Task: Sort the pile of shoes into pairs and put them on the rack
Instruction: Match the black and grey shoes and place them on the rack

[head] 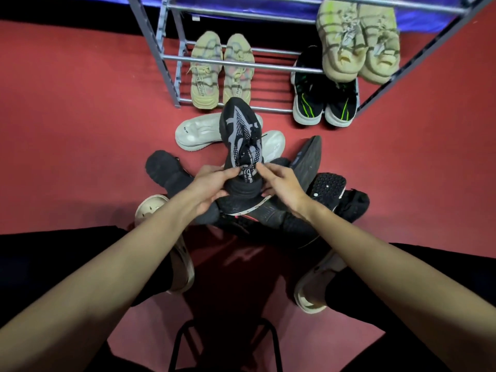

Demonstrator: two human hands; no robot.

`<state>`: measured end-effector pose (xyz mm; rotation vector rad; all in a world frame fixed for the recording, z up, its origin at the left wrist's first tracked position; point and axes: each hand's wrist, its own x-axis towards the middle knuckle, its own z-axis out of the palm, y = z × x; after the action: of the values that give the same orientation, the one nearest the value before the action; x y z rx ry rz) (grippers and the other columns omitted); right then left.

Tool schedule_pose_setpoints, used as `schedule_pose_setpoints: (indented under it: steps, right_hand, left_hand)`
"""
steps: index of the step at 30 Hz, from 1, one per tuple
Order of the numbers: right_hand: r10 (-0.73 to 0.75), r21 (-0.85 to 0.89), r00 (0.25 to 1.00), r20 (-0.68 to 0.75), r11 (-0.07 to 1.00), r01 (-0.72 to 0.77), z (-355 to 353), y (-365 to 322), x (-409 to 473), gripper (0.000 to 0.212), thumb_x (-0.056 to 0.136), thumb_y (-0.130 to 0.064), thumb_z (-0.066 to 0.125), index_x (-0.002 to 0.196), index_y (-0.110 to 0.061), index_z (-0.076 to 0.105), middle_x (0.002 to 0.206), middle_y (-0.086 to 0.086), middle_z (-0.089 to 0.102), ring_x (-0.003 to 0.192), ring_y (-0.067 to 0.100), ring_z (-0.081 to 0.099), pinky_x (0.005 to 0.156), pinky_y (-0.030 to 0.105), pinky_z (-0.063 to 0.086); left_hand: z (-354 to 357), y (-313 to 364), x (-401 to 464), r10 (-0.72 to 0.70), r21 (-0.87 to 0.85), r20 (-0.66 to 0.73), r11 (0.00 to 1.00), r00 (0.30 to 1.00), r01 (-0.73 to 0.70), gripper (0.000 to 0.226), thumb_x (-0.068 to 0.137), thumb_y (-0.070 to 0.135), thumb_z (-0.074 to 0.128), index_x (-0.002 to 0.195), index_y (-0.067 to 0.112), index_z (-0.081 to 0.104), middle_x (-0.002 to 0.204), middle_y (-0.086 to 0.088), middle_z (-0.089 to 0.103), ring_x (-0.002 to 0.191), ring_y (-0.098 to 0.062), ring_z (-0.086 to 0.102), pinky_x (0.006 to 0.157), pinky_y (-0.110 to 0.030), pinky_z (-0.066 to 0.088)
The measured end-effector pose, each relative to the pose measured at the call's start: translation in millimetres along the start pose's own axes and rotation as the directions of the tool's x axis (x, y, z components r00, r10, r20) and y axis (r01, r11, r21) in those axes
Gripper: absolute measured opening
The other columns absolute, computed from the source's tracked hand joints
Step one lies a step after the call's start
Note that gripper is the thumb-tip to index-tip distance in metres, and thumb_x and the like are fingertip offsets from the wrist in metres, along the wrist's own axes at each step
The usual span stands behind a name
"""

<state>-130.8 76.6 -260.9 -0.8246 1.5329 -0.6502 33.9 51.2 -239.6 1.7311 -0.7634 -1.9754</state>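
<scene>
A black and grey sneaker is held up over the pile, toe pointing at the rack. My left hand grips its heel from the left and pinches the tongue. My right hand grips the heel from the right, fingers also at the tongue. Below lies the pile of dark shoes, with a pale shoe on its side behind. The metal rack holds a beige pair and a black and green pair on the bottom shelf, and a cream pair higher up.
The floor is red carpet. My two feet in pale slip-ons stand near the pile. A black stool frame sits below me. A blue cover hangs behind the rack.
</scene>
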Motion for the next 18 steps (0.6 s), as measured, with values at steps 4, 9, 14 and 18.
schedule_pose_setpoints:
  steps: [4, 9, 14, 18]
  right_hand:
    - [-0.122, -0.434, 0.943, -0.309, 0.901, -0.025, -37.3, 25.6, -0.3, 0.029, 0.097, -0.028, 0.048, 0.105, -0.006, 0.064, 0.102, 0.014, 0.065, 0.103, 0.03, 0.057, 0.092, 0.038, 0.044]
    - [0.313, -0.185, 0.603, -0.733, 0.762, -0.62, -62.5, 63.9, -11.0, 0.063, 0.081, -0.027, 0.065, 0.129, -0.001, 0.036, 0.137, 0.025, 0.035, 0.128, 0.041, 0.034, 0.106, 0.045, 0.034]
    - [0.621, 0.166, 0.579, -0.528, 0.744, -0.647, -61.0, 96.0, -17.6, 0.079, 0.075, -0.02, 0.076, 0.134, 0.002, 0.03, 0.14, 0.022, 0.04, 0.127, 0.037, 0.046, 0.106, 0.043, 0.043]
    - [0.477, 0.141, 0.697, -0.536, 0.864, -0.483, -66.4, 100.4, -19.6, 0.053, 0.074, -0.009, 0.073, 0.121, 0.005, 0.055, 0.116, 0.017, 0.064, 0.109, 0.031, 0.062, 0.09, 0.037, 0.052]
  left_hand:
    - [7.8, -7.3, -0.6, 0.039, 0.105, -0.003, 0.994, 0.999, -0.039, 0.01, 0.09, 0.011, 0.062, 0.097, 0.008, 0.068, 0.085, -0.002, 0.072, 0.057, 0.002, 0.068, 0.053, -0.012, 0.054]
    - [13.5, -12.4, -0.9, 0.063, 0.206, -0.001, 0.977, 0.998, -0.062, 0.021, 0.089, 0.008, 0.062, 0.11, 0.007, 0.066, 0.097, -0.004, 0.069, 0.075, -0.005, 0.065, 0.056, -0.007, 0.051]
    - [23.2, -14.2, -1.3, 0.037, 0.208, 0.002, 0.978, 0.999, -0.037, 0.006, 0.089, 0.007, 0.062, 0.09, 0.011, 0.066, 0.093, -0.006, 0.07, 0.071, -0.009, 0.067, 0.066, -0.018, 0.058]
    - [21.8, -14.2, -1.4, 0.039, 0.188, -0.032, 0.982, 0.999, -0.032, 0.017, 0.088, 0.007, 0.064, 0.076, 0.018, 0.06, 0.057, 0.009, 0.072, 0.053, -0.001, 0.067, 0.06, -0.017, 0.056]
